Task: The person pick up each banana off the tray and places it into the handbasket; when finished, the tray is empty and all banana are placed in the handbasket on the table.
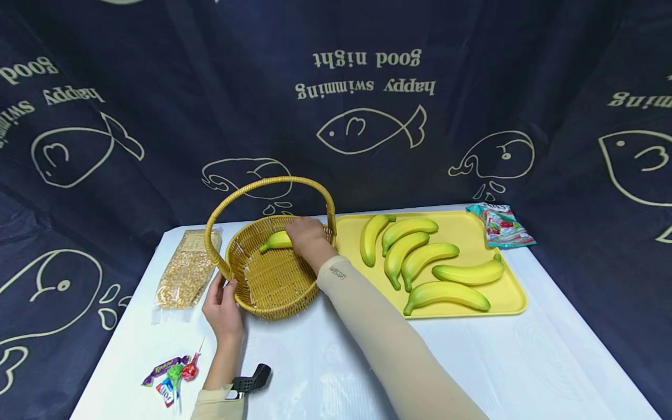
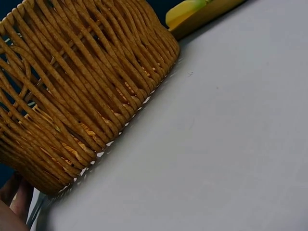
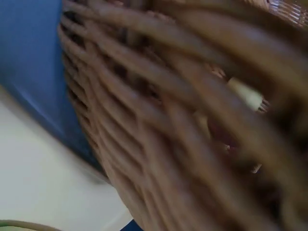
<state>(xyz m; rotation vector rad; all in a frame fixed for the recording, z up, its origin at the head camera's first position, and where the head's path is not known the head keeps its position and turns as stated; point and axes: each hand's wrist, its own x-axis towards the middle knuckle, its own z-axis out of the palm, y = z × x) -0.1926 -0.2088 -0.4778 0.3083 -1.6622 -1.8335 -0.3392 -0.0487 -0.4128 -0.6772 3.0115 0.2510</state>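
- The wicker basket (image 1: 273,274) with its arched handle (image 1: 270,189) stands on the white bench (image 1: 325,367); inside it, near the rim farthest from the person, lies one banana (image 1: 277,240).
- The right hand (image 1: 310,238) reaches over the basket's rim and rests on that banana, its fingers curled round the fruit's end.
- The left hand (image 1: 223,306) sits against the basket's near outer wall, its fingers bent round the rim beside the handle's foot; the left wrist view shows only the woven wall (image 2: 82,91) close up.
- Just beside the basket, on the side away from the left hand, a yellow tray (image 1: 511,300) holds six bananas (image 1: 420,259).
- Past the tray's far corner from the basket lies a snack packet (image 1: 500,224); its print is too small to read.
- On the basket's other side lies a clear bag of grain (image 1: 186,271), and nearer the person than that, a lollipop and wrapped sweets (image 1: 173,373).
- The dark backdrop (image 1: 367,87) behind the basket bears "good night" and "happy swimming", upside down, with fish drawings.
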